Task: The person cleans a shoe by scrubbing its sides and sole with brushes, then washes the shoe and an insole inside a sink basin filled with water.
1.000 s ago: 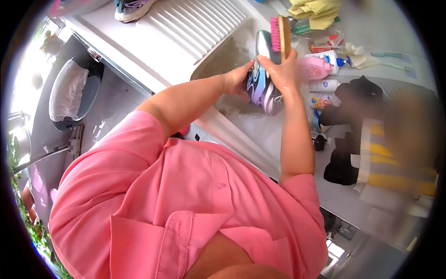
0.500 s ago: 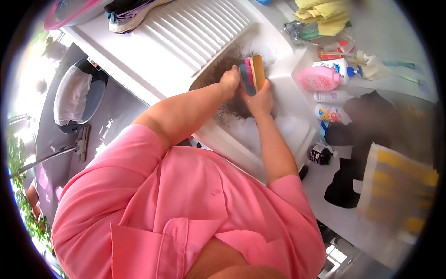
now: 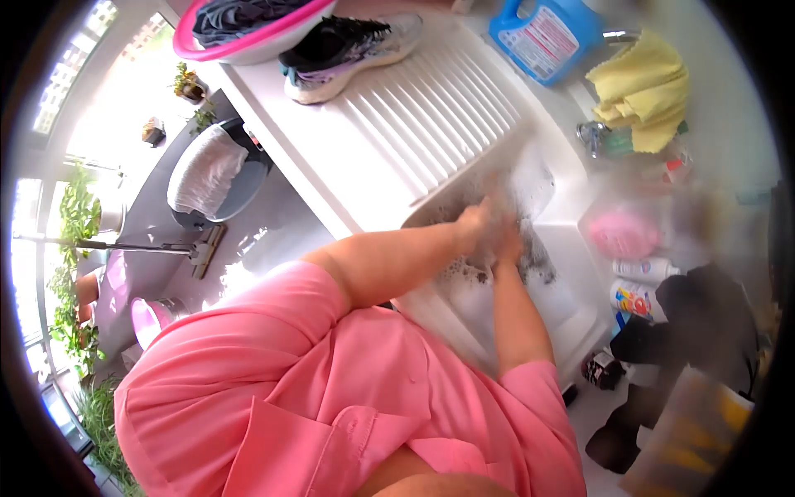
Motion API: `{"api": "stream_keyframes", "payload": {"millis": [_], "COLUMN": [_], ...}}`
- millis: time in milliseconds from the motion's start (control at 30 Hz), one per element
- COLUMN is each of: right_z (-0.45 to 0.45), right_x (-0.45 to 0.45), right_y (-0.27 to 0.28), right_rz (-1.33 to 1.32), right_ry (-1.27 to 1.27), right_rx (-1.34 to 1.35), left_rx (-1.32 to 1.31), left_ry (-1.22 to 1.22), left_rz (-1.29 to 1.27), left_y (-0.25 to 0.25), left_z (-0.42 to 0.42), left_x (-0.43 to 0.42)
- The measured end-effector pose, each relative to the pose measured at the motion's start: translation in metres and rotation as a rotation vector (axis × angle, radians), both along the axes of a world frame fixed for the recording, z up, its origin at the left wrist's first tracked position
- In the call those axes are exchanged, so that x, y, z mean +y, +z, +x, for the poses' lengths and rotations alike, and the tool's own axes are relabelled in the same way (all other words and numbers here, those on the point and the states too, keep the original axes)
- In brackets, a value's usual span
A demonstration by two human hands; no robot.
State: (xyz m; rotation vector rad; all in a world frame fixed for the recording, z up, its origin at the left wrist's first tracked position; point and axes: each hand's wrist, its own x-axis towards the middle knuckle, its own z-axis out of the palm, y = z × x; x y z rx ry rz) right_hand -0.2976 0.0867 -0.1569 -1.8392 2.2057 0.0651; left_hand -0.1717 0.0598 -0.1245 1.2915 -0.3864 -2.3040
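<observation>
White sink (image 3: 573, 258) walls enclose sudsy water (image 3: 538, 180) right of the frame's centre, where the left hand (image 3: 474, 224) and right hand (image 3: 508, 246) are close together, perhaps held low so drips fall inside; blur hides whether they grip anything. Toward the top, a shoe (image 3: 352, 56) rests on the ribbed drainboard (image 3: 431, 124), whose grooves likely drain water. At right, a pink bottle (image 3: 624, 235) sits within easy reach. Far left, a mop (image 3: 204, 253) touches sunlit floor (image 3: 277, 207).

Bright daylight from my left, window (image 3: 26, 257) blown out, sun glare on the floor (image 3: 286, 211). Hazy smear right over my fingers (image 3: 474, 219), detail lost there. Pink bottle (image 3: 623, 234) soft too; blue jug (image 3: 542, 41) clearer. Right edge foggy and dimmer. Fisheye bends the edges, corners black.
</observation>
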Motion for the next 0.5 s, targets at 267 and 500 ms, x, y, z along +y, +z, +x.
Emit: {"api": "stream_keyframes", "payload": {"millis": [267,500], "right_z": [0.028,0.050], "right_x": [0.002,-0.004], "right_y": [0.025,0.060], "right_rz": [-0.033,-0.167], "right_ry": [0.443,0.416], "right_rx": [0.156,0.219], "left_rx": [-0.334,-0.217], "left_ry": [0.020,-0.049], "left_rz": [-0.039,-0.022], "left_y": [0.041,0.031], "left_z": [0.003,0.020], "left_x": [0.009,0.007]}}
